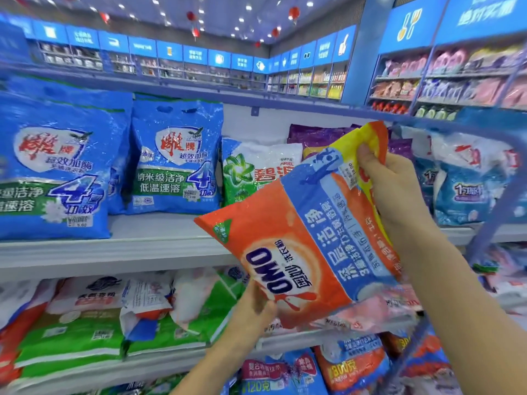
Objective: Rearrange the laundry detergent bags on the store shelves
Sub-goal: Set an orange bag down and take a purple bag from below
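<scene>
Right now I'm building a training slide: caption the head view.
Left hand and right hand hold an upside-down orange OMO bag before a shelf of blue detergent bags.

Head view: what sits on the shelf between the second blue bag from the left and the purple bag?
A green-and-white bag stands there, its right side hidden by the held orange bag; the head view shows it.
</scene>
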A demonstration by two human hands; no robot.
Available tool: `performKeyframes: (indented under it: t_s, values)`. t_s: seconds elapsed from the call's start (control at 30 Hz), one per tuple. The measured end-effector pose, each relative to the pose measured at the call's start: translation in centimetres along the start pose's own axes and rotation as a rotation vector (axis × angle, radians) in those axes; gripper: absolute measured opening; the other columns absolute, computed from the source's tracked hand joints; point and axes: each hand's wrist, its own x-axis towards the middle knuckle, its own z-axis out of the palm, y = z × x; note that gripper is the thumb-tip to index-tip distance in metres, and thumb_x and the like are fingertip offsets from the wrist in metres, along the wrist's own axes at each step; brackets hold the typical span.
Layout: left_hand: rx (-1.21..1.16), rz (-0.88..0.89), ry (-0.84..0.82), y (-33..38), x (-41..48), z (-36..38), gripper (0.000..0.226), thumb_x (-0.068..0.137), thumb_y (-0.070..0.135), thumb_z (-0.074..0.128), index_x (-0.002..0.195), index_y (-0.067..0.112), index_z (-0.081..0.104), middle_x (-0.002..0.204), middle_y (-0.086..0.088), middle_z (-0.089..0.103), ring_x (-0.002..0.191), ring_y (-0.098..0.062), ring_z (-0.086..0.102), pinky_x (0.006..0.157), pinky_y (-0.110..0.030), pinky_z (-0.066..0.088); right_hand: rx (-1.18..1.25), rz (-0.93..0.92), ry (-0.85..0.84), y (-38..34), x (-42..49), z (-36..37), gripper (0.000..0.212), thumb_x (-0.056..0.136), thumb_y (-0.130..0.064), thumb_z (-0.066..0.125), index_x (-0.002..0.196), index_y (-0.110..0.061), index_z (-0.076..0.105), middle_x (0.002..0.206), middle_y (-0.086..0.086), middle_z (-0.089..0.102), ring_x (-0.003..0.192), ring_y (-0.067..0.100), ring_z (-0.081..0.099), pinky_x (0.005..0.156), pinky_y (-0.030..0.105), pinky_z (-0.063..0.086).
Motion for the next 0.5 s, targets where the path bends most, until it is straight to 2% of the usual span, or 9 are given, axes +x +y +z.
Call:
performKeyframes:
  t_s: [0.03, 0.1, 0.13, 0.23, 0.3, 0.33, 0.4, 0.43, 0.5]
  values:
    - [-0.027, -0.013, 0.031, 0.6, 0.4, 0.4, 0.101, 0.044, 0.091, 0.055, 0.124, 0.029, 0.045, 0.123, 0.014, 0.060, 0.115, -0.005, 0.057, 0.090, -0.019, 0.050, 0.017, 0.011, 0.022, 0.1, 0.0, 0.1, 0.039, 0.091, -0.042, 0.055, 0.064, -0.016, 0.064, 0.063, -0.002, 0.068, 0.054, 0.015, 0.064, 0.054, 0.023, 0.050]
    - [-0.138, -0.001, 0.115, 1.6, 1.1, 0.8, 0.078, 0.059, 0.078, 0.055, 0.120, 0.029, 0.051, 0.118, 0.011, 0.066, 0.113, -0.010, 0.061, 0.101, -0.038, 0.047, 0.031, 0.033, 0.083, 0.2, 0.0, 0.1, 0.035, 0.092, -0.043, 0.054, 0.071, -0.017, 0.063, 0.069, 0.000, 0.069, 0.059, 0.016, 0.066, 0.059, 0.026, 0.052]
    - [-0.173, 0.010, 0.146, 2.0, 1.3, 0.7, 0.070, 0.060, 0.070, 0.056, 0.117, 0.029, 0.054, 0.113, 0.011, 0.069, 0.109, -0.008, 0.063, 0.100, -0.040, 0.046, 0.044, 0.045, 0.104, 0.2, -0.1, -0.1, 0.035, 0.091, -0.045, 0.054, 0.073, -0.017, 0.064, 0.072, 0.001, 0.070, 0.062, 0.017, 0.067, 0.059, 0.028, 0.053]
    - [-0.150, 0.086, 0.188, 4.1, 1.8, -0.2, 0.055, 0.058, 0.068, 0.059, 0.104, 0.037, 0.063, 0.100, 0.020, 0.072, 0.096, 0.002, 0.066, 0.086, -0.023, 0.049, 0.169, 0.094, 0.118, 0.4, 0.0, -1.4, 0.035, 0.091, -0.044, 0.055, 0.074, -0.017, 0.070, 0.075, -0.002, 0.074, 0.064, 0.015, 0.071, 0.051, 0.024, 0.054]
    - [-0.050, 0.163, 0.201, 6.3, 2.1, -1.4, 0.041, 0.064, 0.072, 0.063, 0.095, 0.045, 0.067, 0.095, 0.018, 0.073, 0.091, -0.001, 0.068, 0.074, -0.014, 0.051, 0.242, 0.146, 0.125, 0.6, 0.2, -2.5, 0.030, 0.091, -0.043, 0.054, 0.080, -0.019, 0.067, 0.072, -0.004, 0.074, 0.062, 0.012, 0.071, 0.048, 0.023, 0.053]
    - [0.019, 0.196, 0.220, 7.7, 2.4, -2.0, 0.033, 0.068, 0.071, 0.064, 0.090, 0.047, 0.068, 0.091, 0.015, 0.074, 0.087, -0.002, 0.069, 0.072, -0.014, 0.051, 0.259, 0.172, 0.119, 0.6, 0.2, -2.8, 0.027, 0.091, -0.043, 0.053, 0.083, -0.019, 0.064, 0.069, -0.007, 0.073, 0.060, 0.010, 0.070, 0.049, 0.024, 0.054]
    - [0.150, 0.267, 0.293, 10.6, 3.2, -3.3, 0.016, 0.077, 0.053, 0.066, 0.078, 0.038, 0.071, 0.075, 0.014, 0.074, 0.072, 0.000, 0.069, 0.064, -0.016, 0.050, 0.265, 0.226, 0.109, 1.5, 0.6, -3.6, 0.022, 0.093, -0.039, 0.051, 0.089, -0.021, 0.062, 0.068, -0.009, 0.071, 0.058, 0.008, 0.067, 0.057, 0.027, 0.055]
    - [0.212, 0.299, 0.339, 12.1, 3.6, -3.9, 0.018, 0.079, 0.046, 0.068, 0.071, 0.030, 0.072, 0.067, 0.014, 0.072, 0.063, 0.002, 0.067, 0.060, -0.018, 0.049, 0.274, 0.244, 0.094, 2.0, 0.8, -3.8, 0.020, 0.095, -0.035, 0.049, 0.090, -0.021, 0.062, 0.070, -0.010, 0.071, 0.059, 0.008, 0.066, 0.059, 0.028, 0.054]
    - [0.367, 0.330, 0.418, 15.3, 4.4, -5.2, 0.029, 0.069, 0.050, 0.071, 0.068, 0.021, 0.068, 0.061, 0.010, 0.071, 0.061, -0.004, 0.066, 0.061, -0.027, 0.049, 0.305, 0.245, 0.031, 2.6, 0.9, -4.0, 0.024, 0.097, -0.025, 0.046, 0.087, -0.022, 0.067, 0.074, -0.009, 0.073, 0.061, 0.008, 0.068, 0.055, 0.026, 0.055]
